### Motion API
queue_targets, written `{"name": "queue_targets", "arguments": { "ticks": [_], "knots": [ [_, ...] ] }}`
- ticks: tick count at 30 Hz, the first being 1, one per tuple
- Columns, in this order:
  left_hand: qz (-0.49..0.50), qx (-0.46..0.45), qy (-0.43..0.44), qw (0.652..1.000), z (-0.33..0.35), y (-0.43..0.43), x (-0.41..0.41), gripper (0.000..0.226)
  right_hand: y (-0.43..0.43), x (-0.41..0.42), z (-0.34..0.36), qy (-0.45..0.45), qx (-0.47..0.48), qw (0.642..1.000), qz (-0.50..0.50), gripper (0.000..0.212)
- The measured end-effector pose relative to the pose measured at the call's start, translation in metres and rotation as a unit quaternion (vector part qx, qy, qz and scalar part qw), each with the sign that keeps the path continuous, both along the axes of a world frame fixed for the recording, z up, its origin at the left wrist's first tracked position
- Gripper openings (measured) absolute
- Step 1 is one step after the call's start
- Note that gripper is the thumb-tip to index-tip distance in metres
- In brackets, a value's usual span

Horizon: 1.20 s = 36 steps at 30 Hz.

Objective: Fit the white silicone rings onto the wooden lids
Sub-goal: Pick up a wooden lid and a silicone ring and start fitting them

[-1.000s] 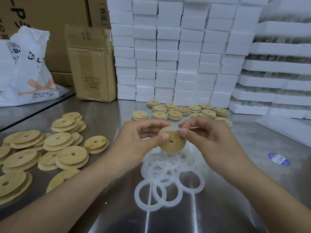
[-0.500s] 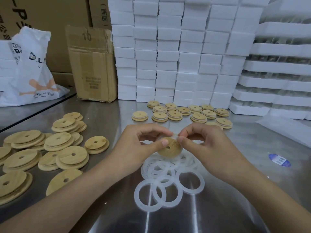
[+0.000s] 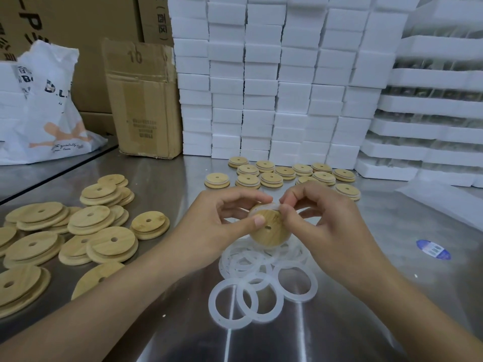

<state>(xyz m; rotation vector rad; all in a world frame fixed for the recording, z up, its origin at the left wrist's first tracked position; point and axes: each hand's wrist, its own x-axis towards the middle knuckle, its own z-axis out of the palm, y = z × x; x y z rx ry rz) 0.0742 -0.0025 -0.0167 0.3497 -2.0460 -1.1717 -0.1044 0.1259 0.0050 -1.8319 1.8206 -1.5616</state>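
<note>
Above the steel table I hold one round wooden lid (image 3: 269, 231) with a small centre hole, tilted toward me. My left hand (image 3: 219, 226) grips its left edge, thumb on the face. My right hand (image 3: 329, 226) pinches a white silicone ring (image 3: 270, 205) at the lid's upper rim; most of that ring is hidden behind the lid and fingers. A heap of loose white rings (image 3: 261, 280) lies on the table just below. Bare wooden lids (image 3: 86, 231) are piled at the left. Lids with white rings on them (image 3: 285, 173) sit in rows behind my hands.
Stacks of white foam blocks (image 3: 274, 82) wall off the back, with foam trays (image 3: 428, 105) at the right. A cardboard box (image 3: 143, 100) and a white plastic bag (image 3: 44, 108) stand at the back left. A blue sticker (image 3: 433, 249) lies on the table at the right.
The lid has turned in my hands so its face and hole now show more. My right fingers have shifted along the upper rim with the ring.
</note>
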Motion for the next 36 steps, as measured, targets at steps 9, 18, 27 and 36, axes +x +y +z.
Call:
{"name": "queue_targets", "arguments": {
  "ticks": [9, 18, 27, 36],
  "knots": [
    [-0.038, 0.046, -0.012, 0.998, 0.014, 0.005, 0.005, 0.033, -0.001, 0.009, -0.004, 0.029, -0.093, 0.995, -0.031, 0.006],
    [-0.026, 0.052, -0.01, 0.998, 0.018, 0.004, 0.01, 0.025, -0.001, 0.008, -0.002, 0.003, -0.044, 0.999, 0.003, 0.014],
    [0.022, 0.081, 0.001, 0.996, 0.013, -0.003, 0.01, 0.017, 0.003, -0.001, 0.006, -0.02, 0.033, 0.999, 0.03, 0.007],
    [0.037, 0.127, 0.018, 0.991, 0.013, -0.002, 0.011, 0.02, 0.003, -0.01, 0.008, -0.093, 0.116, 0.986, 0.071, 0.01]
  ]
}}
